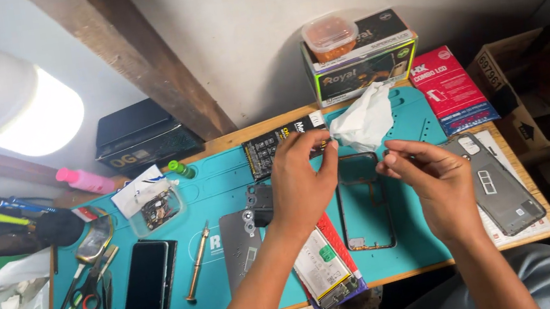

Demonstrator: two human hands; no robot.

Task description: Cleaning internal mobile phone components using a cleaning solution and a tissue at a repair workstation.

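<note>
My left hand [301, 178] is raised over the teal work mat [208, 185], its fingertips pinched together near a crumpled white tissue [365, 120]. My right hand [437, 185] hovers beside it with thumb and fingers pinched on something too small to make out. Below and between the hands lies a dark phone frame [365, 200], empty in the middle. A phone battery [325, 269] rests under my left forearm. A grey phone back cover [501, 183] sits to the right of my right hand.
A black phone [143, 289], a screwdriver [197, 261], scissors and tweezers [90, 292] lie on the mat's left. Stacked boxes [361, 56] and a red package [448, 87] stand at the back. A cardboard box [537, 82] is at right.
</note>
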